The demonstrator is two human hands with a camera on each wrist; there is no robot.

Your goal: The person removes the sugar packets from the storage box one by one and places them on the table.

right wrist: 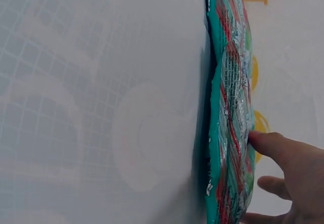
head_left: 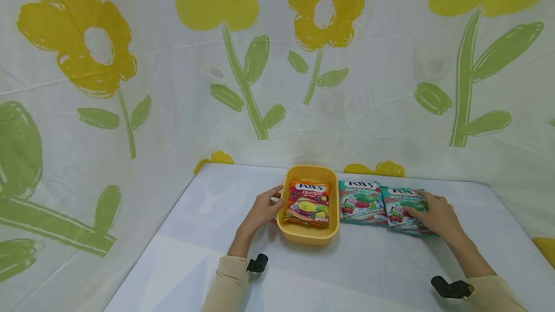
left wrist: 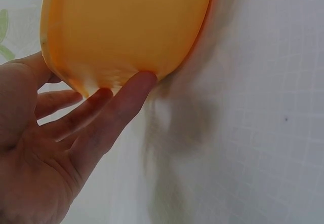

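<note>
A yellow plastic tub (head_left: 309, 238) holds an orange-red bag of Fox's Fruits candy (head_left: 307, 203). At the tub's left side is my left hand (head_left: 263, 211), its extended fingertips touching the outer wall; the left wrist view shows this contact under the rim of the tub (left wrist: 136, 26). Two green bags of Fox's Mint Blossom candy lie to the right, the nearer one (head_left: 361, 203) beside the tub. My right hand (head_left: 440, 215) grips the farther mint candy bag (head_left: 401, 206), thumb on its printed face and fingers at its top edge. The hand hides this bag's right end.
The white table (head_left: 347, 273) ends at a back edge just behind the tub and bags. A flower-printed cloth (head_left: 368, 85) hangs behind it and along the left. Black wrist mounts (head_left: 258, 263) sit on both sleeves.
</note>
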